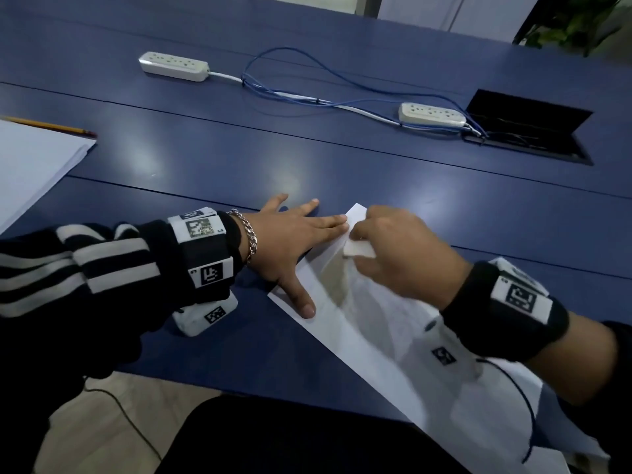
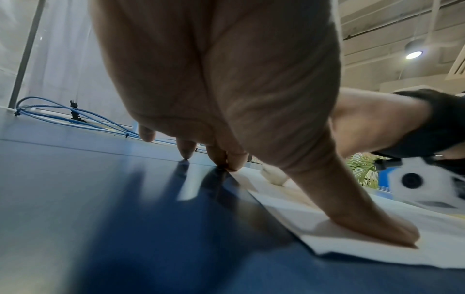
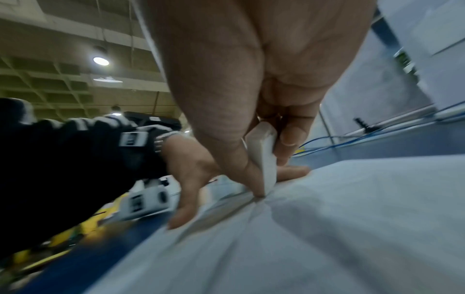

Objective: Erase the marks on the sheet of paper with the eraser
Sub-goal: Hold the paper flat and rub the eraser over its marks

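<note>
your right hand (image 1: 403,248) pinches the eraser (image 1: 359,249), its tip down on the paper (image 1: 376,330); just left of that grip your left hand (image 1: 290,244) presses flat, fingers spread.

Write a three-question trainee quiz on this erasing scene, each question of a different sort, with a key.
1. True or false: the right hand pinches the white block eraser against the white sheet of paper.
2. Multiple choice: the left hand is (A) lifting the sheet, (B) spread flat with thumb and fingertips on the sheet's edge, (C) holding a cable.
3. Fill in: the yellow pencil lies at the far edge of a stack of white ____ on the blue table.

Key: 1 true; 2 B; 3 paper.
</note>
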Demonstrator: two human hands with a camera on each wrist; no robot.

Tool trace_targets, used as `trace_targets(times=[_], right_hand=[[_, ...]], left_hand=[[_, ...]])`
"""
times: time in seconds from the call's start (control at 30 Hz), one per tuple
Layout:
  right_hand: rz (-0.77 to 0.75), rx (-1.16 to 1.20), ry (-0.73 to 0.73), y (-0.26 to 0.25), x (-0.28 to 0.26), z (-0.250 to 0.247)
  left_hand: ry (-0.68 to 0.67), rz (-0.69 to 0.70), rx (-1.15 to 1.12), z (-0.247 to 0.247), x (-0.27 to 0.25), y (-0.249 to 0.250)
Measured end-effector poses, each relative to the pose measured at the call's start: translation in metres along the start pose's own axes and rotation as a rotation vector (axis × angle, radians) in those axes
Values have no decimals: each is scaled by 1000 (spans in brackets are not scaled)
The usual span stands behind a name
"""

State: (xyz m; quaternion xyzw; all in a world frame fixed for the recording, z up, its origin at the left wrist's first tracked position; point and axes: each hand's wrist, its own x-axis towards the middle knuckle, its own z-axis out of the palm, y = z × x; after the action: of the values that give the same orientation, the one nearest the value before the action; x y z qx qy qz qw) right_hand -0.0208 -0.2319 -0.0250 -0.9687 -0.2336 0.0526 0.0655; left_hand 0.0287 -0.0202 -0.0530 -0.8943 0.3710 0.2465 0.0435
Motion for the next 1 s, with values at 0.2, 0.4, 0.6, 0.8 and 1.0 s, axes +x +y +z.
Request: trace_targets(times=[0.2,0.4,0.6,0.8,1.0], right_hand=[[-68,22,-80,-4,-6,0],[-93,-22,-19,-15,-13,2],[20,-39,-48,9,3,-4],[-155,-16,-86,-26,-23,2],[83,-86,-15,21,8,-10]], left_hand=[[4,-4,-3,0,1,0],[-1,-1,8,0,1,0],[-7,-4,10,-1,1,0],[0,7,15,0,2,-1],[-17,-15,23,-2,0,1]])
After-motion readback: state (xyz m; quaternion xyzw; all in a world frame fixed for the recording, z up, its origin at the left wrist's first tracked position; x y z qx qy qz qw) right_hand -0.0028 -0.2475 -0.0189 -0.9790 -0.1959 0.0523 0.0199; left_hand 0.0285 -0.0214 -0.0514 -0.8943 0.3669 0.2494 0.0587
